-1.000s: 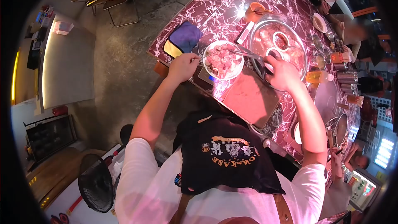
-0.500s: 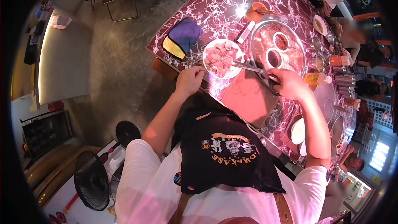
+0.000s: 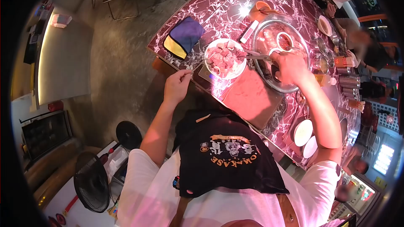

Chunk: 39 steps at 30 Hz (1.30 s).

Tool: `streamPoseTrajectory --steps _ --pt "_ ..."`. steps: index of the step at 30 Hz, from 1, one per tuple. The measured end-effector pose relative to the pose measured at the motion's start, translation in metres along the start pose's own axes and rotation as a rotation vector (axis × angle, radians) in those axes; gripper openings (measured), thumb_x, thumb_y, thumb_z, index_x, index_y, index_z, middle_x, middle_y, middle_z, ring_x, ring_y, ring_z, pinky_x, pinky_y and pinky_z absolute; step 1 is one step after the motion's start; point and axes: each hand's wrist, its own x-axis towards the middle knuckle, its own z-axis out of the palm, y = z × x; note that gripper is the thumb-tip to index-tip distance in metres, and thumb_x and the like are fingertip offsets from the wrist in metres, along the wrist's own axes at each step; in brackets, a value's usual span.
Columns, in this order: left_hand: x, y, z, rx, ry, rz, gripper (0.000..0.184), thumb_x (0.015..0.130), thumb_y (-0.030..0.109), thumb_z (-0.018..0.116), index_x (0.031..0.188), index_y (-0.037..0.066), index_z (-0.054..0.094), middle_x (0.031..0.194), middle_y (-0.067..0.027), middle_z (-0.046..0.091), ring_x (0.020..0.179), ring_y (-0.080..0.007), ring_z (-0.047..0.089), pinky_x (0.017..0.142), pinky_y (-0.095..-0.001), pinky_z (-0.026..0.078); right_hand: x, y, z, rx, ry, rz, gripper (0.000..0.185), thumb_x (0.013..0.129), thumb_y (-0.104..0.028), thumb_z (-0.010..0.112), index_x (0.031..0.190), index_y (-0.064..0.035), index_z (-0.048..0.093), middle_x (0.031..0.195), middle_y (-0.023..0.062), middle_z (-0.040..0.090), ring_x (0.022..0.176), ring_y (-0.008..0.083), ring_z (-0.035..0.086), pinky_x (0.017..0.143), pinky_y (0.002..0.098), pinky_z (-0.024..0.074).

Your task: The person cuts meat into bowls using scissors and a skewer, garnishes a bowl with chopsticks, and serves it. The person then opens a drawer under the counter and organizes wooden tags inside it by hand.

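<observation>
My right hand (image 3: 291, 67) grips a pair of scissors (image 3: 257, 57) by the handles. Their slightly parted blades point left, with the tips at the right side of a white bowl (image 3: 229, 77). Pieces of raw-looking pink meat (image 3: 222, 58) fill that bowl. Under my right hand lies a round metal tray (image 3: 269, 83); a small dish of red sauce (image 3: 284, 41) shows on it, and a second dish is mostly covered by the hand. My left hand (image 3: 176, 86) is at the table's near edge, left of the bowl, fingertips pinched; whatever they hold is too small to make out.
A purple and yellow cloth (image 3: 185, 35) lies left of the bowl. A brown board (image 3: 252, 98) is in front of it. Behind are a white marker-like object (image 3: 249, 31) and an orange cup (image 3: 261, 9). Several people sit across the marbled table (image 3: 219, 0); fans (image 3: 90, 183) stand behind left.
My right hand and the scissors have moved up, over the tray, covering the dark sauce dish. My left hand has shifted left, away from the bowl's rim.
</observation>
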Motion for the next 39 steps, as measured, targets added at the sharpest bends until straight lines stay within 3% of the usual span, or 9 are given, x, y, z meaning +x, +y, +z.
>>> streamPoseTrajectory --steps 2,6,14,20,23,26,35,38,39 --pt "-0.009 -0.011 -0.001 -0.047 0.049 -0.002 0.022 0.094 0.016 0.065 0.107 0.0 0.072 0.073 -0.0038 0.066 0.065 -0.0093 0.057 0.063 -0.0265 0.047 0.019 -0.002 -0.002 -0.061 -0.135 0.033 0.05 0.078 -0.016 0.066 0.128 -0.0122 0.06 0.103 0.0161 0.071 0.1 0.033 0.069 0.083 0.0449 0.0556" --pt "-0.023 -0.02 0.001 -0.17 0.059 -0.088 0.022 0.096 0.015 0.063 0.108 -0.001 0.072 0.074 0.0005 0.064 0.067 -0.0055 0.054 0.062 -0.0238 0.045 0.04 -0.018 0.003 -0.131 -0.108 -0.086 0.037 0.08 -0.008 0.061 0.116 0.0007 0.067 0.104 0.0179 0.073 0.098 0.0333 0.072 0.084 0.042 0.0575" --pt "-0.037 -0.016 0.013 -0.251 0.038 -0.095 0.021 0.096 0.013 0.063 0.109 -0.002 0.071 0.078 -0.0001 0.066 0.07 -0.0052 0.058 0.064 -0.0226 0.046 0.008 0.008 -0.008 0.136 0.062 -0.105 0.047 0.079 -0.009 0.065 0.126 -0.0116 0.065 0.102 0.0188 0.073 0.094 0.0358 0.071 0.085 0.0451 0.0556" --pt "-0.027 -0.015 0.024 -0.111 -0.021 -0.072 0.022 0.095 0.017 0.064 0.107 0.001 0.073 0.077 -0.0085 0.071 0.068 -0.0142 0.065 0.064 -0.0294 0.05 0.011 -0.008 0.002 0.442 -0.071 -0.084 0.051 0.078 -0.012 0.067 0.129 -0.0094 0.062 0.11 0.0239 0.069 0.108 0.0384 0.065 0.096 0.0449 0.05" --pt "-0.019 -0.01 0.036 -0.02 -0.02 -0.024 0.022 0.093 0.02 0.064 0.106 0.003 0.073 0.075 -0.0119 0.069 0.065 -0.0193 0.066 0.063 -0.032 0.05 0.022 -0.003 0.021 0.474 -0.045 -0.093 0.054 0.075 -0.014 0.069 0.129 -0.0121 0.061 0.104 0.0209 0.071 0.097 0.037 0.068 0.09 0.0417 0.0517" --pt "-0.016 -0.006 0.044 -0.011 -0.009 -0.007 0.022 0.093 0.02 0.064 0.105 0.003 0.073 0.074 -0.0126 0.069 0.064 -0.0208 0.066 0.061 -0.0322 0.049 0.024 -0.012 0.007 0.529 -0.175 -0.053 0.054 0.079 -0.018 0.07 0.131 -0.0086 0.059 0.114 0.023 0.069 0.108 0.038 0.065 0.095 0.0423 0.0505" --pt "-0.025 -0.022 0.044 -0.154 0.074 -0.045 0.022 0.096 0.017 0.063 0.108 0.001 0.072 0.073 -0.0073 0.069 0.065 -0.0117 0.062 0.062 -0.0282 0.048 0.031 0.005 0.044 0.773 -0.178 -0.076 0.051 0.079 0.002 0.066 0.129 -0.0047 0.062 0.114 0.0183 0.071 0.108 0.0272 0.068 0.095 0.0341 0.0503" --pt "-0.026 -0.024 0.034 -0.206 0.063 -0.067 0.021 0.097 0.015 0.062 0.109 0.0 0.071 0.074 -0.0036 0.068 0.067 -0.0084 0.06 0.063 -0.0253 0.048 0.015 0.009 0.038 0.868 -0.106 -0.063 0.051 0.076 0.008 0.06 0.126 -0.0059 0.063 0.101 0.0075 0.071 0.093 0.014 0.064 0.084 0.027 0.05" --pt "-0.026 -0.024 0.031 -0.215 0.085 -0.061 0.021 0.097 0.014 0.062 0.11 0.0 0.071 0.075 -0.003 0.068 0.068 -0.0079 0.06 0.064 -0.0248 0.048 0.008 0.01 0.032 0.845 -0.109 -0.044 0.051 0.077 0.005 0.062 0.127 -0.0069 0.063 0.103 0.0105 0.072 0.095 0.0182 0.066 0.087 0.0296 0.0506"
